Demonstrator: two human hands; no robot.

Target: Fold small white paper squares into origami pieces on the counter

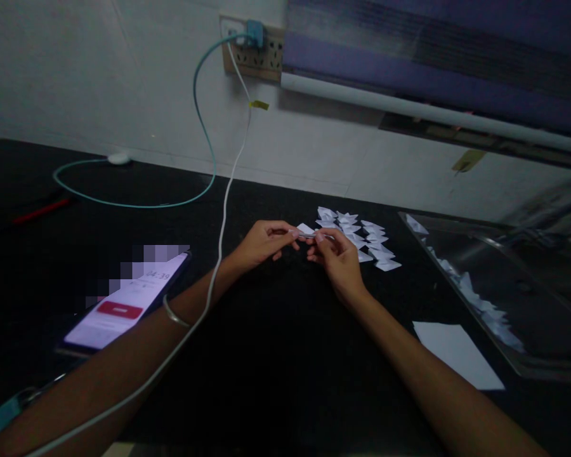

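A small folded piece of white paper is pinched between my two hands above the dark countertop. My left hand grips its left end between thumb and forefinger. At the other end, the thumb and fingers of my right hand close on it. Just behind my right hand lie several folded white paper pieces in rows, partly hidden by that hand. The exact shape of the held piece is hard to make out.
A stack of white paper sheets lies right of my forearm. More folded pieces line the edge of a metal sink. A lit phone rests at left. A white cable crosses my left forearm; a teal cable loops behind.
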